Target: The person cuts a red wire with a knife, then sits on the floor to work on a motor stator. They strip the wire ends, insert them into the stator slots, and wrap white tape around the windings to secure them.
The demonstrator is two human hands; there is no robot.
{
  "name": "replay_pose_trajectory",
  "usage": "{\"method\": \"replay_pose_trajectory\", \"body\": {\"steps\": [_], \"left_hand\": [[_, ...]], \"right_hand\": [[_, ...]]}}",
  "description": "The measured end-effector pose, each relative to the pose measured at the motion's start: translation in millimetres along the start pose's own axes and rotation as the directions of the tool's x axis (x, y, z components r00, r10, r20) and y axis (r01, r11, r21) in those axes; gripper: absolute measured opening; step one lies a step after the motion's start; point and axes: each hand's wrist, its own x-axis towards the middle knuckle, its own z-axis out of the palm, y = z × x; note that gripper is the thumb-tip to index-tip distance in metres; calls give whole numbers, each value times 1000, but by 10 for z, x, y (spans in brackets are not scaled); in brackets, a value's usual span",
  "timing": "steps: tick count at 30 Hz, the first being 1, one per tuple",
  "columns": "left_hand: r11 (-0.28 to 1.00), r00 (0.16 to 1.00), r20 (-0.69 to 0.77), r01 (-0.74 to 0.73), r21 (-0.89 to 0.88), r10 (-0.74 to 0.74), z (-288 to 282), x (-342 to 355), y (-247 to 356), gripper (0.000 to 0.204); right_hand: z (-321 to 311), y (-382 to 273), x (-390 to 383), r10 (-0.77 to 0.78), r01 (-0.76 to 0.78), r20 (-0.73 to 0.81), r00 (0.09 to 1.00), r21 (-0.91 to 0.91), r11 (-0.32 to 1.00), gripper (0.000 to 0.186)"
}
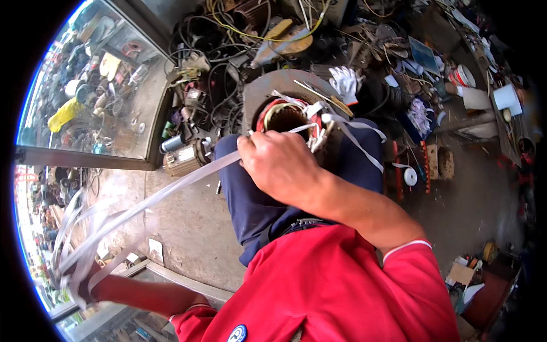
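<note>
A motor stator [250,105], round and open in the middle with red and white windings along its rim, sits between my knees. My right hand [279,165] is closed at its near edge, pinching a long white tape [171,189]. From there the tape runs taut to the lower left, where my left hand [85,280], smeared by motion with its arm stretched out, grips it amid loose loops. Other tape ends [359,148] trail over my right knee. Thin sticks [316,94] lie across the stator's far side. My right hand hides part of the winding.
A white work glove [345,84] lies beyond the stator. Cables and scrap parts heap up at the back. Left of my knees stands a small motor [187,158], near a glass-paned door frame [91,158]. On the right floor are a white tape roll [409,176] and a brick [441,162].
</note>
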Motion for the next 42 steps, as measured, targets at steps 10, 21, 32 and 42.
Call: {"method": "replay_pose_trajectory", "body": {"steps": [10, 21, 32, 42], "left_hand": [[-888, 782, 432, 338, 311, 449, -1535, -509, 1106, 20], [-766, 776, 225, 625, -152, 589, -2909, -1367, 1198, 27], [-782, 767, -233, 622, 39, 598, -3107, -1471, 1512, 32], [-665, 706, -195, 707, 238, 681, -2846, -1385, 1576, 38]], "right_hand": [[-600, -1270, -127, -796, 775, 115, 594, 184, 604, 17], [-708, -1107, -79, -628, 578, 106, 771, 297, 760, 18], [-665, -983, 136, -473, 402, 191, 860, 317, 859, 23], [-625, -564, 433, -435, 366, 295, 851, 260, 893, 25]]}}
